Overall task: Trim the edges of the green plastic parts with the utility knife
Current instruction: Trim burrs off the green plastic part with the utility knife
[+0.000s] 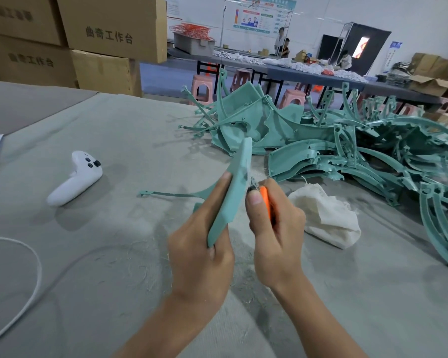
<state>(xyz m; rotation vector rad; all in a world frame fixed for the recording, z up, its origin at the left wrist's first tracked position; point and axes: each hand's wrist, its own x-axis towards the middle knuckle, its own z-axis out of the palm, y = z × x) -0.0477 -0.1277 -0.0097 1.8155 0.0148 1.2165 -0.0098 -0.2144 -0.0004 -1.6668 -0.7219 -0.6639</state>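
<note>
Green plastic part (237, 177), head view: a curved panel is held edge-up above the grey cloth-covered bench (114, 254), near its front middle. The left hand (199, 257) grips the panel's lower end, fingers curled round it and the thumb stretched up along its near face. The right hand (274, 228) is closed round the orange utility knife (265, 202), with the thumb pressed near the tip. The tip meets the panel's right edge about midway up, where a small curl of shaving shows. The blade itself is too small to make out.

Beyond and to the right lies a large tangled heap of green parts (347, 140), panels and thin curved ribs, reaching the bench's right side. A crumpled white cloth (329, 215) lies just beside the right hand, between it and the heap. Pale shavings (130, 267) are scattered on the bench under and left of the hands. A white game controller (75, 177) and a white cable (34, 267) lie well to the left, and cardboard boxes (109, 29) are stacked behind.

Progress, as a judgement: trimming is under way on one part, and the shavings suggest some edges are already cut. No separate stack of finished parts is visible, and trimmed pieces cannot be told from untrimmed ones in the heap. Most of the work appears to remain.
</note>
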